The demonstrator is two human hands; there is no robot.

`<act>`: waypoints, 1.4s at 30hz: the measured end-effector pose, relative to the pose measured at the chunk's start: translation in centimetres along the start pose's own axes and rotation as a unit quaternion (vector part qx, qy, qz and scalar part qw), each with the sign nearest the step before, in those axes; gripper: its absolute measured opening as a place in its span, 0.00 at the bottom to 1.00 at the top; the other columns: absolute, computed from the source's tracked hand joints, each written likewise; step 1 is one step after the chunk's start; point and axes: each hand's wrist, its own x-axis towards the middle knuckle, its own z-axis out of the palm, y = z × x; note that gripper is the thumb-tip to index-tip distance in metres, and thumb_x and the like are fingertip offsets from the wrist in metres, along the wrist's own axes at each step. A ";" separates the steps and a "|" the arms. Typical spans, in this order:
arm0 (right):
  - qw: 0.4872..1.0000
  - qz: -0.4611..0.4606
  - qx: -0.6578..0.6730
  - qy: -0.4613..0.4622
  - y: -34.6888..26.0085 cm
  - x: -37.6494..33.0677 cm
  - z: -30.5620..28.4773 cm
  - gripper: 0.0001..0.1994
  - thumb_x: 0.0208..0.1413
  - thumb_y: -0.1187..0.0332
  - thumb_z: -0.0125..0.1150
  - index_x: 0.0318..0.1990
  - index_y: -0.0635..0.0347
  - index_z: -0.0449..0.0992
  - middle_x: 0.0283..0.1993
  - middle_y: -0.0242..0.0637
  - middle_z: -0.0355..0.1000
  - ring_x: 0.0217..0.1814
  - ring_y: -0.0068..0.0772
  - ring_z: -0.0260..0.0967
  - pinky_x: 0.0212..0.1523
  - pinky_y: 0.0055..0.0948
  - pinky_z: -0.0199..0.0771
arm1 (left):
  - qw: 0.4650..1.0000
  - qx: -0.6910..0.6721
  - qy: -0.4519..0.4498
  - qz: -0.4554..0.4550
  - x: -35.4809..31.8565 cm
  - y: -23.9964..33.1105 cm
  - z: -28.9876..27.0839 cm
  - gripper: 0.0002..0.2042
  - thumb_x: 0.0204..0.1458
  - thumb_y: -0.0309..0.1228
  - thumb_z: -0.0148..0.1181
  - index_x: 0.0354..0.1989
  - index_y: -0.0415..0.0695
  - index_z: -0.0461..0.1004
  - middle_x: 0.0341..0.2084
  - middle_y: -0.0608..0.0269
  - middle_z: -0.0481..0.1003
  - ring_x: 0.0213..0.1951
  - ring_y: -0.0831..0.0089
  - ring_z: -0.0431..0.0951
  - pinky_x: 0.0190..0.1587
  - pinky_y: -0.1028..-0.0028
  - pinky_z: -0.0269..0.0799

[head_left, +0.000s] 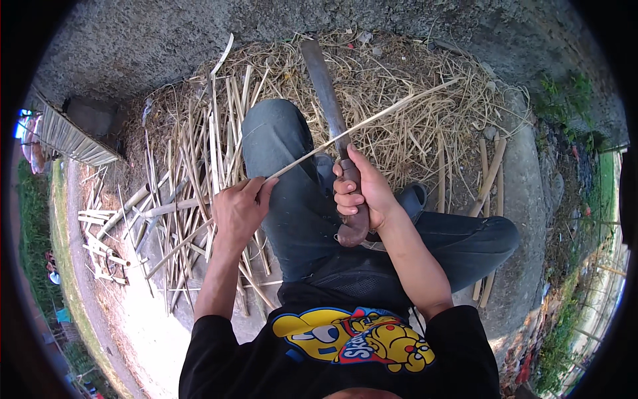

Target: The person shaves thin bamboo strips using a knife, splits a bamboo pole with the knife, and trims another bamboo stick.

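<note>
My right hand (359, 183) is wrapped round the brown wooden handle of a machete (323, 83), whose long dark blade points away from me toward the wall. A thin pale bamboo strip (385, 114) slants across the blade just above the handle. Its lower left end is pinched between the thumb and fingers of my left hand (242, 205), over my left knee. The strip's far end reaches out to the right above the shavings. Whether the blade's edge cuts into the strip cannot be made out.
Bamboo shavings (412, 133) heap up before me at the foot of a rough wall (266, 33). Many split bamboo strips (193, 179) lie loosely on my left, with cut bamboo pieces (106, 246) beyond. Longer slats (490, 176) rest on the right. My bent legs frame the work.
</note>
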 end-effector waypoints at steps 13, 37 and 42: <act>0.981 -0.047 -0.149 0.118 0.6 -1.8 0.5 0.23 0.66 0.41 0.49 0.36 0.52 0.69 0.18 0.23 0.57 0.12 0.16 0.51 0.17 0.26 0.60 | 1.000 0.000 0.004 0.019 1.5 1.7 -0.9 0.13 0.55 0.42 0.66 0.26 0.47 0.79 0.16 0.63 0.76 0.17 0.60 0.78 0.18 0.65 0.70; 0.794 -0.517 -0.254 0.195 -2.6 -0.9 4.1 0.14 0.52 0.73 0.74 0.30 0.60 0.69 0.21 0.31 0.70 0.16 0.18 0.64 0.17 0.21 0.69 | 0.990 -0.061 0.124 0.006 0.8 5.1 0.5 0.10 0.49 0.31 0.71 0.41 0.47 0.84 0.20 0.67 0.74 0.20 0.68 0.76 0.23 0.68 0.70; 0.795 -0.528 -0.226 0.195 -2.1 -0.4 3.5 0.17 0.51 0.75 0.73 0.37 0.62 0.65 0.25 0.34 0.72 0.18 0.19 0.68 0.17 0.22 0.70 | 0.990 -0.084 0.100 -0.051 0.3 5.7 0.9 0.10 0.53 0.31 0.69 0.43 0.46 0.85 0.19 0.61 0.74 0.16 0.65 0.73 0.21 0.66 0.65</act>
